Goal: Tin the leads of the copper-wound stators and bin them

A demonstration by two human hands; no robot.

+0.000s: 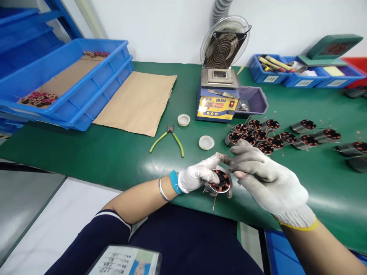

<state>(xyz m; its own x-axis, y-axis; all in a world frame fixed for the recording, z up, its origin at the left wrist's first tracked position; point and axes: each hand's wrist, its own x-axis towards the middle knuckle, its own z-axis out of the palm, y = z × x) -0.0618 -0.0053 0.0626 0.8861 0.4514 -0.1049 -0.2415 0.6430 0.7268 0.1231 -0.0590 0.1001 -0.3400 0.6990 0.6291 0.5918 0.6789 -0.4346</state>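
Fingers of the left hand [197, 176] clasp a wound stator [220, 181] steady, letting the right hand [266, 179] pinch its copper lead.

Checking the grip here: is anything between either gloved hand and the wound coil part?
Nothing visible. The left hand grips the stator directly, and the right hand touches its rim with its fingertips.

Bright, even overhead light; soft glare on the green mat [120, 152]; edges bowed.
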